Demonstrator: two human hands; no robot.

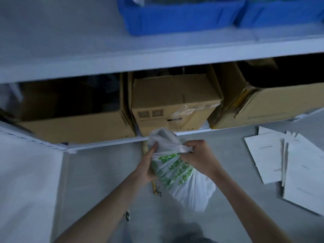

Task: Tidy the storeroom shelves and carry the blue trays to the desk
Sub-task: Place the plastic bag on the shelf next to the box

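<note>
Both hands on bag [182, 178]. Right hand [198, 158] pinches the bunched neck; left hand [147, 167] curls round the body. Advice: twist neck tight, knot it, support underneath.

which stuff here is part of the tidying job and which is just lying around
In the job:
blue trays on the upper shelf
white bag with green print, gripped by left hand and right hand

Lying about:
cardboard boxes on the lower shelf
white papers on the floor
</note>
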